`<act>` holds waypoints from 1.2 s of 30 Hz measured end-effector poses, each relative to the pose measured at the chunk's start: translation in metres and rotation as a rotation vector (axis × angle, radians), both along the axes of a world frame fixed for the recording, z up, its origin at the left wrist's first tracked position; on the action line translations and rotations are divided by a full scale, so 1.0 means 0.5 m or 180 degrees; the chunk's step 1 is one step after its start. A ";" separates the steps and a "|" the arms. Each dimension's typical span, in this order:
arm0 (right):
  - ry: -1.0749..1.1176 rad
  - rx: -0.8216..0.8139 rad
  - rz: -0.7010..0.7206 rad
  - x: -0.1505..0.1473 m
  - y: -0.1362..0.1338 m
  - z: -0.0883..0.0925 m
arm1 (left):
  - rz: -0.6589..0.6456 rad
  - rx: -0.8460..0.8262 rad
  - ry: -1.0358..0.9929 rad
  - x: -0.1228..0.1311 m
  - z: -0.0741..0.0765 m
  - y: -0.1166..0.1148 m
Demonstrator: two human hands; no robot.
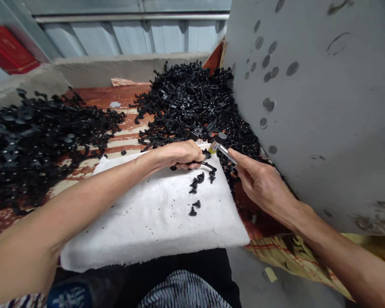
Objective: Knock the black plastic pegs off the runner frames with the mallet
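Observation:
My left hand (188,155) is closed around a thin black plastic piece (208,165) whose end sticks out to the right, over the far right corner of a white cloth (147,214). In my right hand (263,182) is a small mallet (227,154), gripped by its metal handle. Its head has one black face and one yellow face, and the yellow one is close to my left fingertips. Whether it touches the piece, I cannot tell. Several small black mushroom-shaped pieces (193,211) lie loose on the cloth, along with tiny dark specks.
Behind the cloth rises a large heap of black plastic pieces (192,98); another heap (35,141) spreads at the left. A grey panel (324,111) with dark round marks stands close on the right. A yellow printed sack (291,256) lies below, and a red box (11,49) sits at the far left.

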State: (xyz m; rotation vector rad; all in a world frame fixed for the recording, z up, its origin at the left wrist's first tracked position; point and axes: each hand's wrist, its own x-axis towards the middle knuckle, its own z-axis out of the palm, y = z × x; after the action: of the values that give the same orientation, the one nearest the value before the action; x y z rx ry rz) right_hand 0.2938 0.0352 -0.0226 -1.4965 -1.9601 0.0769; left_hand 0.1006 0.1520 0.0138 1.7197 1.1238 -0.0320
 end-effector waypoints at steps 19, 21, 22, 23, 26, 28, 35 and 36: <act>0.3333 -0.2240 -0.0056 -0.044 0.013 0.029 | -0.0938 -0.0044 -0.0815 -0.004 0.045 -0.053; 0.3556 -0.2352 0.0030 -0.051 0.004 0.031 | -0.0984 -0.0193 -0.0867 -0.008 0.038 -0.056; 0.3666 -0.2381 0.0075 -0.054 0.000 0.033 | -0.1005 -0.0252 -0.0852 -0.010 0.034 -0.055; 0.3761 -0.2357 0.0107 -0.056 -0.003 0.035 | -0.0977 -0.0268 -0.0860 -0.013 0.031 -0.053; 0.3941 -0.2067 0.0093 -0.056 -0.010 0.040 | -0.0390 0.0060 -0.1048 -0.033 0.024 -0.042; 0.3995 -0.1848 0.0000 -0.051 -0.015 0.040 | 0.0423 0.0315 -0.1302 -0.056 0.022 -0.038; 0.4178 -0.1535 -0.0263 -0.066 -0.029 0.037 | 0.1778 -0.1017 -0.1813 -0.060 0.021 -0.132; 0.4158 -0.1517 -0.0248 -0.075 -0.030 0.037 | 0.1746 -0.1124 -0.1881 -0.047 0.020 -0.146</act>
State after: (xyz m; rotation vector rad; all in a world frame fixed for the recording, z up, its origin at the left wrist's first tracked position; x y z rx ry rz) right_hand 0.2566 0.0201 -0.0042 -1.2174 -0.8160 1.2146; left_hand 0.0773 0.0787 0.0240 0.9681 1.0215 0.5511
